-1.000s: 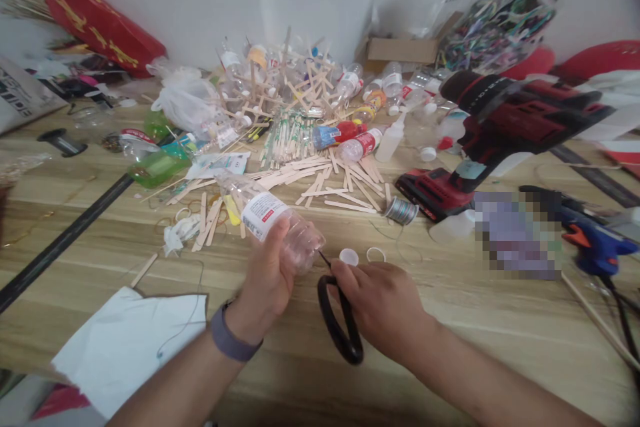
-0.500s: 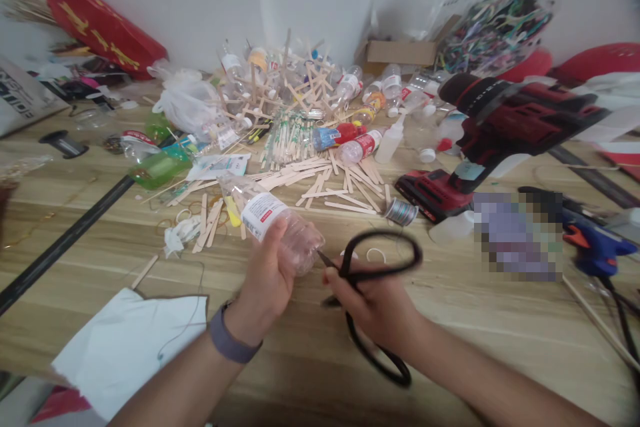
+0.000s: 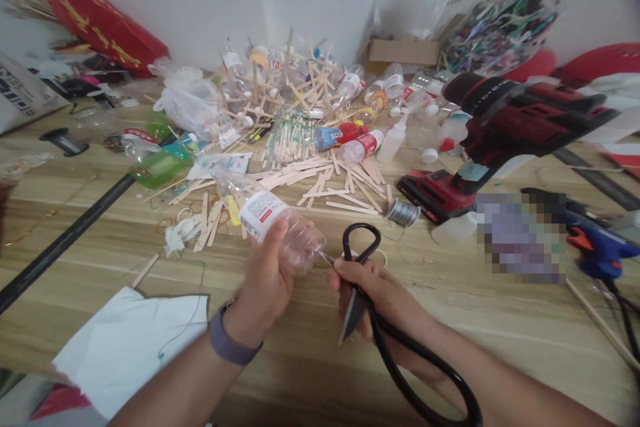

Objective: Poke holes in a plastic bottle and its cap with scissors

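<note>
Evidently, you are holding the clear plastic bottle (image 3: 297,237) above the bench (image 3: 280,380) at a slant, its neck pointing away from you and its base turning towards the scissors (image 3: 353,315), probably because that is leaving the end exposed to the point. Your left hand (image 3: 267,273) is closing around the lower body, the thumb lying along the near side by the label (image 3: 263,213) and the fingers wrapping beneath, so it is likely bracing the bottle against the push. Your right hand (image 3: 383,290) is clenching the scissors by the metal rather than through the loops, thumb and forefinger pinching one blade close to its tip, which is seemingly giving you finer control. That tip is meeting the bottle's base, though whether it is going through the plastic you cannot tell. The blades are standing apart, the other one angling down towards you; one handle loop is rising beyond the hand, and the other is running back along your forearm. Past the bottle, loose wooden sticks (image 3: 350,197) are lying on the bench, and a thread spool (image 3: 404,212) is sitting near the drill (image 3: 520,120).
</note>
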The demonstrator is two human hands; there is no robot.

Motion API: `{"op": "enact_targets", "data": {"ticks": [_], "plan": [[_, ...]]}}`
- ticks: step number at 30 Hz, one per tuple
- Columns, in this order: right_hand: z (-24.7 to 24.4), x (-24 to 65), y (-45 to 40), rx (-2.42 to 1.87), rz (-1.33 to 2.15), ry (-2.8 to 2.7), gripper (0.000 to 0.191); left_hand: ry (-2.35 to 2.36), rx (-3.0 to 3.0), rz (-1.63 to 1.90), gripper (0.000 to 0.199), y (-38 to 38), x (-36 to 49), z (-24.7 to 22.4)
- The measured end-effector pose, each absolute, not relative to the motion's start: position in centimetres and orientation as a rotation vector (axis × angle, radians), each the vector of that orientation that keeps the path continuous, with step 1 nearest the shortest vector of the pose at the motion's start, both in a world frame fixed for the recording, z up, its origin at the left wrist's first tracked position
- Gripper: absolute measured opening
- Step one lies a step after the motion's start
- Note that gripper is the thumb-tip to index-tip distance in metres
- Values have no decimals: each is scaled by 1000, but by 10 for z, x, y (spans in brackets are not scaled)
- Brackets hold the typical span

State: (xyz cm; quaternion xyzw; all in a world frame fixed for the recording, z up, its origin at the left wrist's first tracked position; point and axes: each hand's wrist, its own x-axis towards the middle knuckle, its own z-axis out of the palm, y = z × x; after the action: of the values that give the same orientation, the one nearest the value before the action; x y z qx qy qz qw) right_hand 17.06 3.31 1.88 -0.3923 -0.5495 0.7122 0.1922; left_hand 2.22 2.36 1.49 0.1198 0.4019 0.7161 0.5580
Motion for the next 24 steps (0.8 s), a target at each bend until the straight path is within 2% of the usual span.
{"op": "enact_targets", "data": {"ticks": [2,7,9,11,13,14,17,19,21,22,24], "plan": [[21,175,37,-1112,1739,-1789,44,961,297,1701,36,24,22,13],[18,188,41,-902,477,-2430,22,988,278,1653,33,25,24,9],[15,189,41,-761,55,-2525,23,1008,262,1658,37,25,24,9],[12,188,40,-698,-103,-2528,27,1019,266,1669,39,25,24,9],[11,184,39,-752,150,-2441,28,1011,270,1665,39,26,23,10],[11,182,38,-817,410,-2349,29,1006,264,1665,39,26,23,10],[14,173,33,-1054,1472,-1816,35,1005,245,1652,42,27,22,8],[15,168,30,-1150,1959,-1398,40,1020,248,1643,42,27,21,7],[15,166,30,-1180,2053,-1305,45,1030,254,1636,42,27,21,6],[14,168,31,-1183,1945,-1461,46,1030,255,1638,43,27,21,6],[14,173,35,-1150,1517,-1932,42,1022,251,1646,43,28,21,6]]}}
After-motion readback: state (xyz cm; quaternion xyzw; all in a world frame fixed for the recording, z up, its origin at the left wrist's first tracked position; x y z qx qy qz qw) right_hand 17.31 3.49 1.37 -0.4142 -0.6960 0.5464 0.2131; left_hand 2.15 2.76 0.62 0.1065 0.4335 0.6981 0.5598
